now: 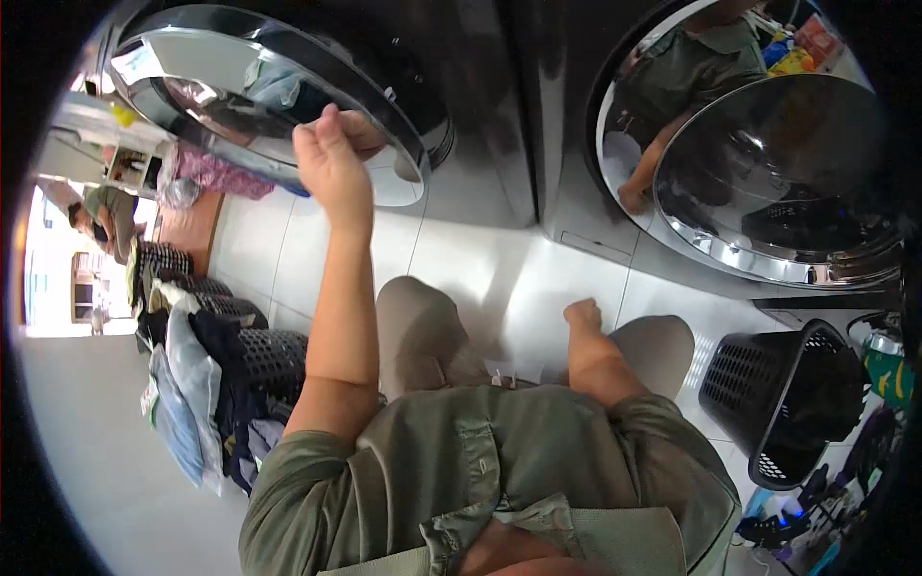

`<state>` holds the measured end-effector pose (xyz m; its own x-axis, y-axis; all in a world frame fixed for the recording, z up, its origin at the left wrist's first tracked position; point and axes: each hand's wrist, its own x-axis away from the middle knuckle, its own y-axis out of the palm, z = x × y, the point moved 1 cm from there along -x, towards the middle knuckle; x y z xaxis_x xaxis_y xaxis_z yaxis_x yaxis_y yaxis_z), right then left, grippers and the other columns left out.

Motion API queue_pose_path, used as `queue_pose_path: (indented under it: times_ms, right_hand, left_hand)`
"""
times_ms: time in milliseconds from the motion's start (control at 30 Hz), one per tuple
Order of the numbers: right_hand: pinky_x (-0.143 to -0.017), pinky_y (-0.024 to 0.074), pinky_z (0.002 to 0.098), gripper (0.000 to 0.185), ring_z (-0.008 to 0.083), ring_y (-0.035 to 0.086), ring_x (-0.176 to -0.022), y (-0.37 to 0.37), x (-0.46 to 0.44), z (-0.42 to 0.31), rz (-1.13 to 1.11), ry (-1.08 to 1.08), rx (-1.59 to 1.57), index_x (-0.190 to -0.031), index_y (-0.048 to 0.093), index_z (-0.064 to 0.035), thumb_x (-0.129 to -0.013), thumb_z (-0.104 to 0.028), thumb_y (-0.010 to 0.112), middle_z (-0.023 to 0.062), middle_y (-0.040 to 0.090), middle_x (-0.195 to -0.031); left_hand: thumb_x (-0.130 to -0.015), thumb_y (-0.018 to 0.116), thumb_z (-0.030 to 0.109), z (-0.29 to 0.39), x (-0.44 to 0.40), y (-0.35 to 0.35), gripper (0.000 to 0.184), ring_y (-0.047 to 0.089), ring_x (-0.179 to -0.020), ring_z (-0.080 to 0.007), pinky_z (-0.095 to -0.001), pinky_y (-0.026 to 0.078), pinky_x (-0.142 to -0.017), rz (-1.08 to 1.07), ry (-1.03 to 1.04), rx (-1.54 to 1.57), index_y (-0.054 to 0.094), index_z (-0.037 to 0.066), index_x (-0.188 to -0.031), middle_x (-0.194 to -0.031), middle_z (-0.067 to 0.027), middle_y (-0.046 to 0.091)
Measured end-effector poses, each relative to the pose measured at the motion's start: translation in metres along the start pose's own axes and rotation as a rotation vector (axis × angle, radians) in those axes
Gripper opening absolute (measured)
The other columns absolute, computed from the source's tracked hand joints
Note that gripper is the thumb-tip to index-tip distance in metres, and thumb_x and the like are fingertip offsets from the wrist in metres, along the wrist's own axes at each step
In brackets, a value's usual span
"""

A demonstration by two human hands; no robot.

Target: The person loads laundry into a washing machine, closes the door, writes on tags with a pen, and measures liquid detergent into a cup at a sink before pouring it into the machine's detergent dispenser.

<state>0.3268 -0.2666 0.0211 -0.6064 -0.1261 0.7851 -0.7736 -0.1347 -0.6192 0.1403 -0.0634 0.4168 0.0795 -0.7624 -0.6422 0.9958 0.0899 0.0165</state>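
Note:
My left hand [331, 158] is raised at the rim of a round washing machine door [259, 106] with dark glass and chrome trim. Its fingers are curled against the door's edge, and the glass mirrors part of the hand. That door stands swung out from the dark machine front [471, 125]. My right hand [583, 312] hangs low beside my right knee, fingers loosely curled, with nothing visible in it. Up and to its right is a second round machine door [778, 182], whose shiny surface reflects my arm and shirt.
A black perforated laundry basket [749, 379] lies tipped on the tiled floor [499, 259] at the right. Along the left, clothes [192, 374] are heaped on dark baskets [274, 360]. Another person [110, 221] is farther off at the left. Pink fabric [221, 175] lies behind the door.

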Motion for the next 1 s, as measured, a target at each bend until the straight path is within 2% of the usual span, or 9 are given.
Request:
queue_pose_path:
  times_ms: [133,200,267,533,600,667,867,933,1000]
  right_hand:
    - [-0.086,0.0451,0.042,0.041,0.0292,0.052,-0.107,0.01,0.001,0.006,-0.199,-0.108,0.35,-0.115,0.051,-0.0028,-0.08,-0.024,0.057,0.015,0.047,-0.124]
    - [-0.088,0.0448,0.0398,0.043,0.0292,0.051,-0.108,0.103,-0.1,0.03,-0.072,-0.256,0.41,-0.117,0.051,-0.0036,-0.081,-0.025,0.057,0.0116,0.051,-0.12]
    - [-0.083,0.0459,0.0388,0.029,0.026,0.054,-0.105,0.048,-0.03,0.021,0.031,0.063,0.121,-0.109,0.058,-0.0079,-0.088,-0.026,0.047,0.0102,0.057,-0.112]
    - [-0.074,0.0484,0.0494,0.023,0.0342,0.058,-0.096,0.034,-0.024,0.001,-0.007,-0.258,0.376,-0.099,0.064,-0.0042,-0.08,-0.012,0.055,0.0172,0.059,-0.107]
    - [-0.075,0.047,0.0491,0.025,0.0334,0.058,-0.096,0.021,-0.021,0.008,-0.118,-0.102,0.336,-0.101,0.064,-0.0063,-0.079,-0.014,0.057,0.0141,0.06,-0.107]
    - [-0.081,0.0432,0.0505,0.029,0.0331,0.055,-0.102,0.005,0.003,0.026,-0.138,0.023,0.107,-0.108,0.06,-0.0039,-0.081,-0.013,0.055,0.0144,0.057,-0.113]
    - [-0.08,0.0441,0.0503,0.023,0.0322,0.056,-0.099,0.03,0.0,0.029,0.064,0.201,-0.062,-0.103,0.062,-0.0074,-0.083,-0.013,0.051,0.0155,0.059,-0.106]
    - [-0.073,0.0462,0.0487,0.02,0.0299,0.06,-0.091,0.032,-0.003,0.026,0.106,0.162,-0.031,-0.1,0.062,-0.01,-0.083,-0.011,0.049,0.0118,0.061,-0.099]
    - [-0.063,0.0468,0.0464,0.02,0.0291,0.062,-0.082,0.039,-0.019,0.028,-0.035,0.065,-0.078,-0.1,0.06,-0.0102,-0.085,-0.014,0.048,0.0116,0.064,-0.091]
  left_hand:
    - [-0.091,0.045,0.034,-0.049,-0.023,0.037,0.038,0.042,-0.058,-0.0101,-0.0233,0.037,-0.052,0.247,0.364,-0.356,0.04,0.002,-0.072,-0.064,-0.0034,0.046]
    - [-0.092,0.041,0.034,-0.056,-0.019,0.042,0.037,0.04,-0.06,-0.0092,-0.0227,0.035,-0.053,0.228,0.251,-0.15,0.037,0.002,-0.075,-0.064,-0.0011,0.042]
    - [-0.092,0.041,0.035,-0.058,-0.021,0.043,0.037,0.04,-0.06,-0.0089,-0.0228,0.035,-0.053,0.148,0.209,0.15,0.037,0.002,-0.076,-0.064,-0.0002,0.042]
    - [-0.091,0.043,0.026,-0.069,-0.038,0.033,0.034,0.049,-0.068,-0.0236,-0.0374,0.043,-0.062,0.304,0.816,-0.907,0.043,-0.003,-0.074,-0.074,-0.0171,0.05]
    - [-0.093,0.038,0.03,-0.055,-0.034,0.036,0.041,0.051,-0.075,-0.036,-0.0411,0.043,-0.068,0.287,0.319,-0.52,0.045,-0.008,-0.079,-0.081,-0.026,0.054]
    - [-0.094,0.033,0.037,-0.022,-0.017,0.052,0.049,0.053,-0.078,-0.031,-0.0374,0.045,-0.072,0.228,-0.136,-0.127,0.046,-0.01,-0.087,-0.085,-0.0244,0.054]
    - [-0.093,0.034,0.038,-0.047,-0.024,0.057,0.046,0.051,-0.069,-0.0222,-0.0344,0.046,-0.068,0.231,0.08,-0.112,0.044,-0.005,-0.081,-0.076,-0.0155,0.051]
    - [-0.091,0.029,0.047,-0.053,-0.034,0.051,0.057,0.05,-0.046,-0.0208,-0.0345,0.05,-0.034,0.163,0.379,-0.267,0.038,-0.006,-0.071,-0.069,-0.0168,0.05]
    - [-0.094,0.025,0.038,-0.059,-0.04,0.039,0.053,0.049,-0.061,-0.0309,-0.04,0.044,-0.055,0.204,0.459,-0.641,0.045,-0.008,-0.075,-0.076,-0.0245,0.052]
